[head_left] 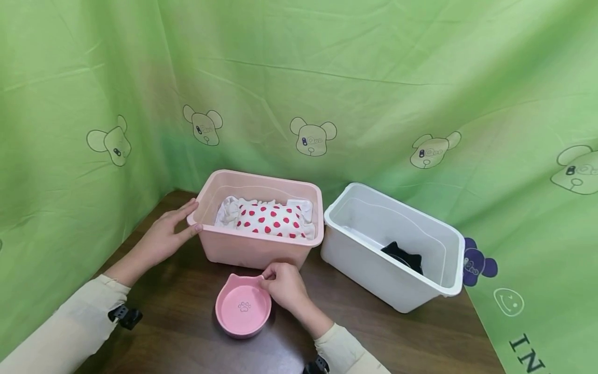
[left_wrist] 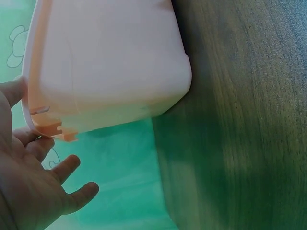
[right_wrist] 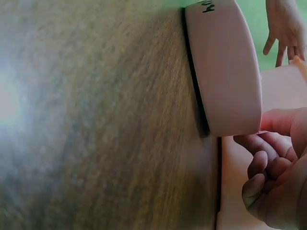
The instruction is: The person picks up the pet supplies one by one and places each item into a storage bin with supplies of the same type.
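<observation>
right hand [head_left: 286,288]: fingers pinch right ear of pink cat-ear bowl [head_left: 243,309], on desk [head_left: 177,317] near pink bin [head_left: 252,250] | left hand [head_left: 163,234]: fingers spread, touching bin's left rim | risk: one-sided pinch could tip bowl

A wrinkly green cloth wall [head_left: 374,62] with big-eared animal faces [head_left: 314,140] drawn in thin dark lines hangs behind and beside a brown wooden table [head_left: 179,322]. A white, glowing light spot [right_wrist: 7,100] shines on the wood.
</observation>
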Motion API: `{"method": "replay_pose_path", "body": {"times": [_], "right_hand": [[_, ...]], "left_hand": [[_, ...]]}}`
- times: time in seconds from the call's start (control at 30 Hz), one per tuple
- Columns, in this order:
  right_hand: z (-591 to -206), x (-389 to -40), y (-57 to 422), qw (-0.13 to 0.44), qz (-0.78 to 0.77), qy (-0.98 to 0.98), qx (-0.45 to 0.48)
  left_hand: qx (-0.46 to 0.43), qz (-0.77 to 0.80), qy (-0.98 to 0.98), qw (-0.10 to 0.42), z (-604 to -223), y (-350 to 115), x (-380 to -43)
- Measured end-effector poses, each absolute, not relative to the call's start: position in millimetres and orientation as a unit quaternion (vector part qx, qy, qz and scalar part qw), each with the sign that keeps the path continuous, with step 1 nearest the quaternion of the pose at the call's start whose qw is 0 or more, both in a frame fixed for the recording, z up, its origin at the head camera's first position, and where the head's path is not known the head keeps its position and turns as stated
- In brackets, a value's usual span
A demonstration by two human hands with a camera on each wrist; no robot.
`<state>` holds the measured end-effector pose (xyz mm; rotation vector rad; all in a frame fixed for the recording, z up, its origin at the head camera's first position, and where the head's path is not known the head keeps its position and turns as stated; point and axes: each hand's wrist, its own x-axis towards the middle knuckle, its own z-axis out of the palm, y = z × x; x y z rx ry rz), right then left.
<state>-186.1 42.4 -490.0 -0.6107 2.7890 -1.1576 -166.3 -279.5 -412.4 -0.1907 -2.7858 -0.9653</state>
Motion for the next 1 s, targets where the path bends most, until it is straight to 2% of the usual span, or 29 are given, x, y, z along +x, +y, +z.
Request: {"method": "replay_pose_path", "body": {"times": [0.73, 1.0], "right_hand": [[-469, -180, 57, -0.004, -0.396, 0.891, -0.221], [-451, -176, 68, -0.069, -0.354, 0.900, -0.244]], "left_hand": [[-0.064, -0.328, -0.937, 0.097, -414, -281, -167], [-0.062, -0.327, -0.938, 0.092, -413, -281, -166]]}}
